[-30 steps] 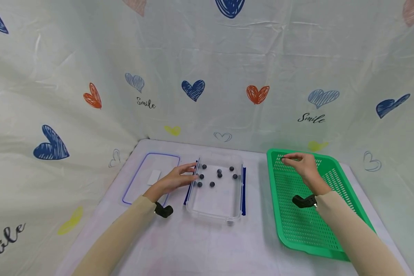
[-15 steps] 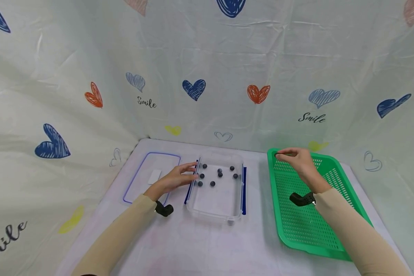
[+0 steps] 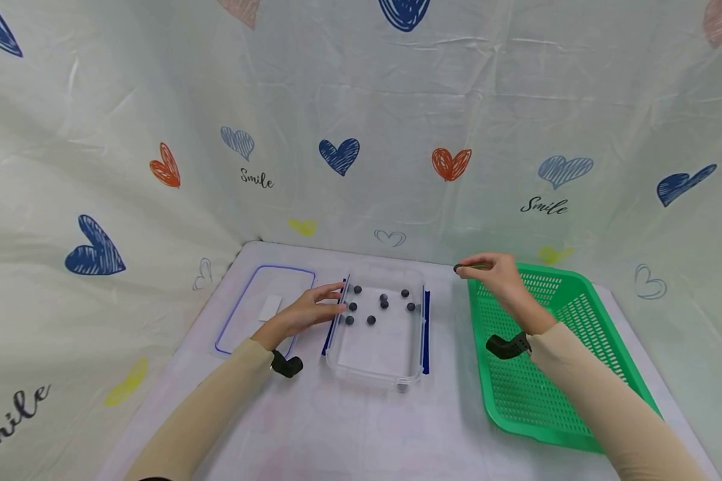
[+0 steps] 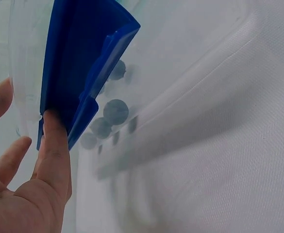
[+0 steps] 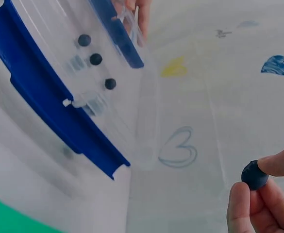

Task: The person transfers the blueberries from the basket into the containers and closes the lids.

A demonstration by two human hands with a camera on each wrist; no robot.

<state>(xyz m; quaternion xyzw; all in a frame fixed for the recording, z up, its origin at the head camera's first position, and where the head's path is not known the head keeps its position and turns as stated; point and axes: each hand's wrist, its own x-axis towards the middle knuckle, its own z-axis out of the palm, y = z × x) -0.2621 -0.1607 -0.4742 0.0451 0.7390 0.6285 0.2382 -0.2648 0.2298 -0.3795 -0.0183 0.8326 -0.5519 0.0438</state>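
Note:
My right hand (image 3: 495,274) pinches a dark blue blueberry (image 5: 255,175) between thumb and fingertips, above the back left corner of the green basket (image 3: 480,374). In the head view, a clear plastic box (image 3: 376,382) with blue side latches stands mid-table, several blueberries (image 3: 371,321) spread over its floor. My left hand (image 3: 303,310) rests against the box's left side with fingers extended. The left wrist view has one of its fingers touching the blue latch (image 4: 74,63), others beside the clear wall.
A clear lid (image 3: 241,310) with a blue rim lies left of the box, a white rectangle (image 3: 269,308) showing on it. The basket fills the table's right side. Behind the table hangs a white sheet (image 3: 391,100) printed with hearts.
My right hand has moved left from over the basket to its back left rim, carrying the blueberry. My left hand and the box have stayed put.

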